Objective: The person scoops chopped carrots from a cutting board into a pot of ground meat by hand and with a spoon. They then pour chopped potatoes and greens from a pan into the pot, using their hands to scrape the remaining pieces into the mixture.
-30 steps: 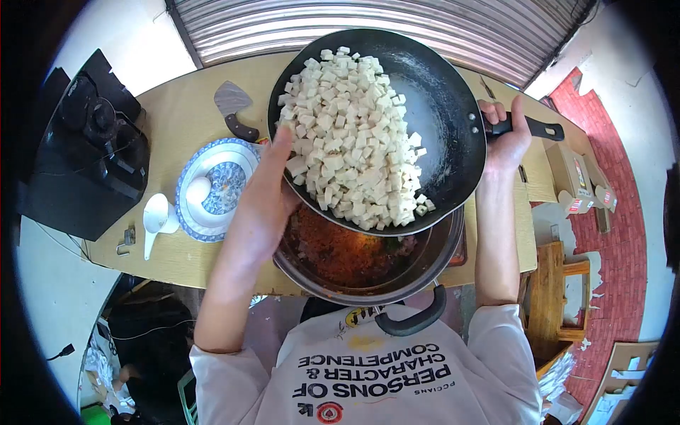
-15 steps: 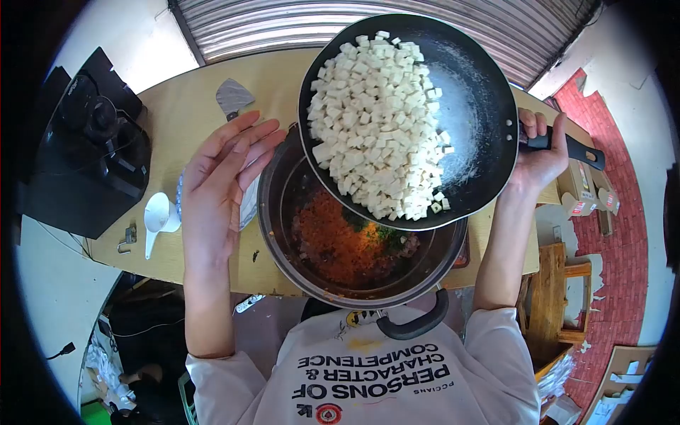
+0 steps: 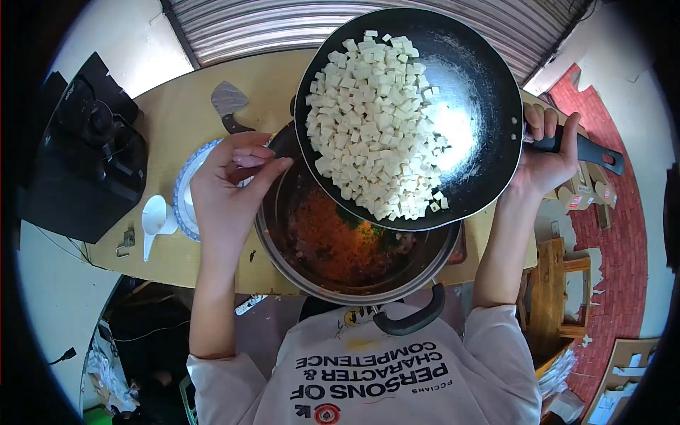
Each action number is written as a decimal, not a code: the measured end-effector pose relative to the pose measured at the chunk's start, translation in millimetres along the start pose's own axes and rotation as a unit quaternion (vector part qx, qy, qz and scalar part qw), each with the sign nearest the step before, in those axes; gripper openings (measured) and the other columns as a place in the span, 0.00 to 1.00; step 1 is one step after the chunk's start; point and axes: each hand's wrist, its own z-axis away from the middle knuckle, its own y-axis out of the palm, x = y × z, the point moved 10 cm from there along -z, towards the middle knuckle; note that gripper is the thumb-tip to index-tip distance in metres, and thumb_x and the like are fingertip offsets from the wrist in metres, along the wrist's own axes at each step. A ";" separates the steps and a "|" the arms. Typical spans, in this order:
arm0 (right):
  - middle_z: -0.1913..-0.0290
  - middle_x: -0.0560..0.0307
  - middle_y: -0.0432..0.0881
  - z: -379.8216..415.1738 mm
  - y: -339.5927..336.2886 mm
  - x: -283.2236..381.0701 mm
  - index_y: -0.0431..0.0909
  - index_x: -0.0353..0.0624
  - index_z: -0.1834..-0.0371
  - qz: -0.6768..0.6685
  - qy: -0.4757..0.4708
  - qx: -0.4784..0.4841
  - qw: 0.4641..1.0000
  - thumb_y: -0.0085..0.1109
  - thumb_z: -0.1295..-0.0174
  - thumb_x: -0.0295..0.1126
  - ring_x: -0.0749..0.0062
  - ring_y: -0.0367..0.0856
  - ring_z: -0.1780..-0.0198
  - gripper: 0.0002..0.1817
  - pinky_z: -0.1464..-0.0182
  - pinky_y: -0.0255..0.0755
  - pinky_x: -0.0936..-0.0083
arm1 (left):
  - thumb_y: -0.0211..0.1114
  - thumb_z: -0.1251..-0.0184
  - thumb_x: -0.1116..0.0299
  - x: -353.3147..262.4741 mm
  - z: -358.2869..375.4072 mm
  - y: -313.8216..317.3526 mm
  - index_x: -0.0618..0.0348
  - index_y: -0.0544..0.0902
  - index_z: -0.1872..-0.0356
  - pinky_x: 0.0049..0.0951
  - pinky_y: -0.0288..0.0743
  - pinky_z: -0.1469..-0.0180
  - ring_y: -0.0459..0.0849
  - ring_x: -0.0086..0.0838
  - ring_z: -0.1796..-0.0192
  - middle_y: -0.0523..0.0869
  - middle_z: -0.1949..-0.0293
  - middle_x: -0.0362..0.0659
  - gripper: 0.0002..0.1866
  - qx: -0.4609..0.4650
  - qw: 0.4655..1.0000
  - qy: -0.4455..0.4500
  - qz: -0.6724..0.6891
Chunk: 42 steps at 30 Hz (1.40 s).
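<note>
My right hand (image 3: pixel 549 156) is wrapped around the handle of a black frying pan (image 3: pixel 471 92). Small white cubes (image 3: pixel 375 127) that look like diced tofu are heaped on the pan's left side. Below the pan stands a large pot (image 3: pixel 333 287), with orange shreds (image 3: pixel 326 244) and some green bits inside; the pan hides its far part. My left hand (image 3: pixel 237 170) is beside the pot's left rim, fingers curled and thumb drawn close to them. Whether something small sits between those fingertips is hidden.
A blue-rimmed plate (image 3: pixel 185 212), a white scoop (image 3: pixel 157 219), a small padlock (image 3: pixel 126 242) and a cleaver (image 3: pixel 228 99) lie on the table (image 3: pixel 170 134) to the left. A black appliance (image 3: pixel 85 156) stands at the left end. Boxes (image 3: pixel 577 188) are at the right.
My left hand's fingers have curled in from outstretched, and the hand has turned toward the pot rim. The pan has shifted slightly, and the cubes remain in it.
</note>
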 end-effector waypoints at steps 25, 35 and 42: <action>0.82 0.60 0.58 0.3 19.5 -5.3 0.61 0.45 0.82 0.110 -0.039 0.076 0.990 0.47 0.26 0.45 0.70 0.60 0.73 0.25 0.64 0.57 0.74 | 0.54 0.31 0.81 -38.9 5.7 34.9 0.66 0.78 0.46 0.38 0.76 0.47 0.83 0.52 0.49 0.83 0.50 0.57 0.15 0.060 0.978 0.139 -0.142; 0.82 0.61 0.57 0.9 28.7 1.4 0.61 0.45 0.83 0.116 -0.048 0.123 0.984 0.47 0.27 0.45 0.71 0.59 0.74 0.25 0.66 0.55 0.76 | 0.53 0.30 0.80 -44.4 1.7 38.3 0.66 0.75 0.42 0.39 0.74 0.43 0.80 0.54 0.44 0.79 0.45 0.58 0.17 0.056 0.978 0.157 -0.123; 0.82 0.61 0.58 0.1 32.4 1.7 0.61 0.45 0.83 0.115 -0.067 0.133 0.982 0.46 0.27 0.43 0.71 0.59 0.73 0.24 0.65 0.56 0.75 | 0.53 0.30 0.79 -42.4 1.3 38.8 0.67 0.74 0.41 0.40 0.72 0.42 0.79 0.56 0.43 0.79 0.45 0.60 0.17 0.069 0.980 0.144 -0.119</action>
